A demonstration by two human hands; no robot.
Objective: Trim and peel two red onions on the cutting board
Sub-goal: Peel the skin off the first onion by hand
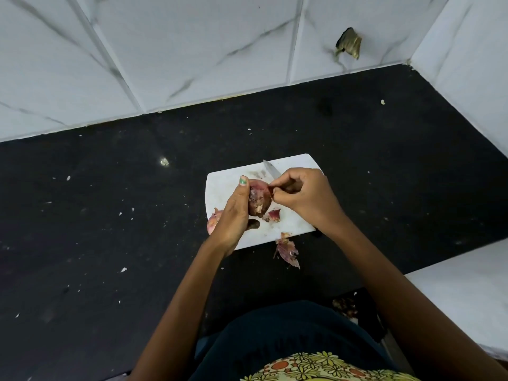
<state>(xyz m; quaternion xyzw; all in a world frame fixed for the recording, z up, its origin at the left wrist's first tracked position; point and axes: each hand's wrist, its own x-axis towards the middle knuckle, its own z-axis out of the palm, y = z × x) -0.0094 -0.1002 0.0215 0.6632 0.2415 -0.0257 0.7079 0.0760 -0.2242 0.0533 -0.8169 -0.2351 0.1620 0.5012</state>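
My left hand (233,213) grips a red onion (259,198) above the white cutting board (297,221). My right hand (302,193) holds a knife whose blade (270,169) points away to the upper left, and its fingertips pinch the onion's skin at the top right. A second red onion (214,220) lies at the board's left edge, mostly hidden behind my left hand. A piece of peel (273,215) lies on the board under the held onion.
More peel (287,250) lies on the black counter (110,215) just past the board's near edge. White marble-look tiles (192,50) form the back wall and a side wall at right. A white ledge (467,292) stands at the right near side. Small crumbs dot the counter.
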